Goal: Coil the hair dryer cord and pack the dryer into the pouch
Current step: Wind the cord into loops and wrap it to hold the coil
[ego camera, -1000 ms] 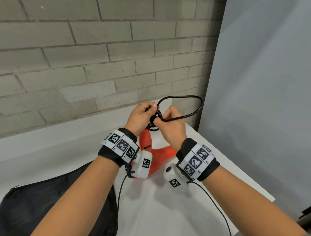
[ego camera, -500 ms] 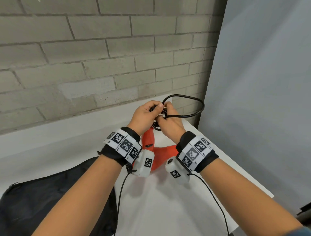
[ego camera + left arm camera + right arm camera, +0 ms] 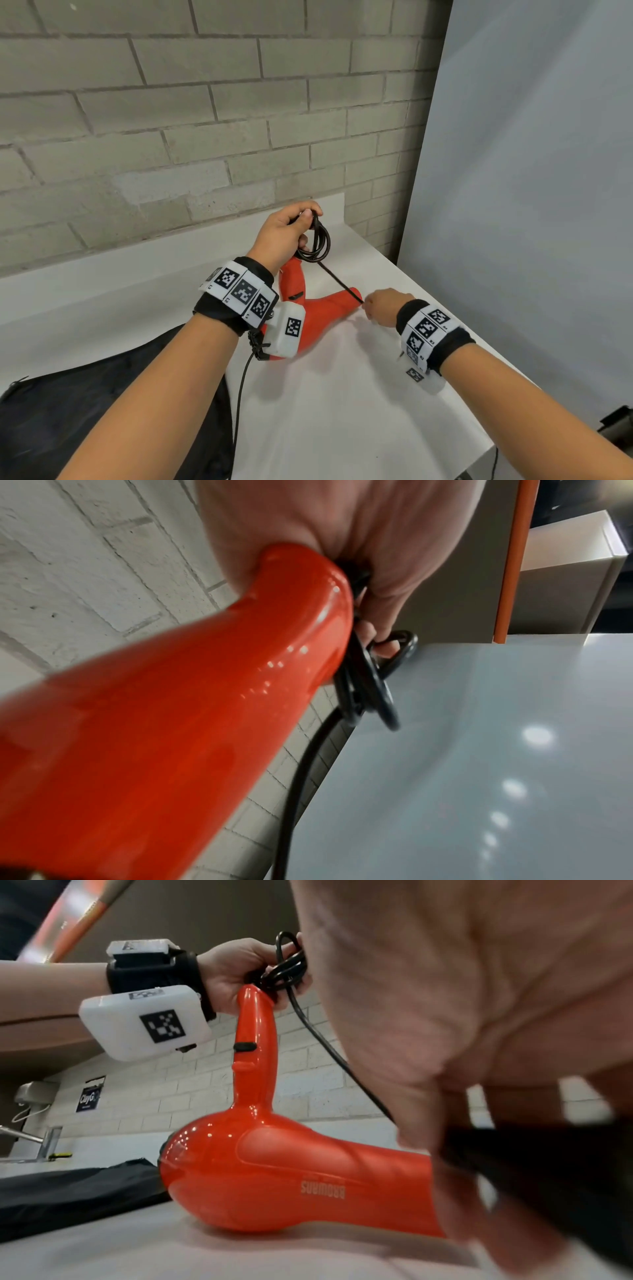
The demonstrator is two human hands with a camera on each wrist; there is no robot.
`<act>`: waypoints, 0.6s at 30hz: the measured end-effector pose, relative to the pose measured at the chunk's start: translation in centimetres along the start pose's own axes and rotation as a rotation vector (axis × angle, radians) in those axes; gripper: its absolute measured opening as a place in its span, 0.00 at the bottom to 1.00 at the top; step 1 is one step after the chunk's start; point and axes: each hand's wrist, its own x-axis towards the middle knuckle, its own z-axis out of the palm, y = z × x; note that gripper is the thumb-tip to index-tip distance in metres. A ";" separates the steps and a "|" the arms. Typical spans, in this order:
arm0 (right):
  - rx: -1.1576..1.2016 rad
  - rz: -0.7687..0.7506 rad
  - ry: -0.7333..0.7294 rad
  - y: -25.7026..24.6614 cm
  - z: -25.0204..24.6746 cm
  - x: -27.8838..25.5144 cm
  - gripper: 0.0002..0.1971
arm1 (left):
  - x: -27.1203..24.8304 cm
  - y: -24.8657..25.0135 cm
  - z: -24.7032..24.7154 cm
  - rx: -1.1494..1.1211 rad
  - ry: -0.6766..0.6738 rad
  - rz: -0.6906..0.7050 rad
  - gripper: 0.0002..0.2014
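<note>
The red hair dryer (image 3: 325,308) lies on the white table (image 3: 342,411), handle pointing up toward the wall. Above the handle end, my left hand (image 3: 305,219) grips the small black coil of cord (image 3: 318,240); the left wrist view shows the loops (image 3: 369,677) between its fingers beside the handle (image 3: 171,723). One strand runs taut from the coil down to my right hand (image 3: 368,305), which pinches the cord's black end (image 3: 514,1164) beside the dryer's nozzle (image 3: 394,1191). The black pouch (image 3: 102,411) lies flat at the table's near left.
A brick wall (image 3: 171,137) backs the table and a grey panel (image 3: 513,205) stands close on the right. The table's right edge (image 3: 479,428) runs just beyond my right forearm. A thin camera cable (image 3: 239,394) hangs from my left wrist.
My right hand left the coil and moved down and right to the nozzle, drawing the cord's end out straight. The wide loop has shrunk into a tight coil in my left hand.
</note>
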 end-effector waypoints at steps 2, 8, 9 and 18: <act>-0.097 0.041 -0.069 -0.1 -0.1 -0.1 0.15 | 0.0 0.0 0.2 0.009 -0.005 0.001 0.14; 0.528 -0.342 0.227 -3.2 -3.4 -2.9 0.21 | -0.1 -0.1 0.1 0.035 -0.027 0.020 0.14; 0.622 -0.440 0.217 -4.0 -4.0 -3.5 0.22 | -0.1 -0.1 0.0 0.053 -0.026 0.030 0.14; 0.877 -0.548 0.245 -6.2 -4.4 -2.8 0.11 | -0.6 0.1 0.0 -0.012 -0.026 0.013 0.10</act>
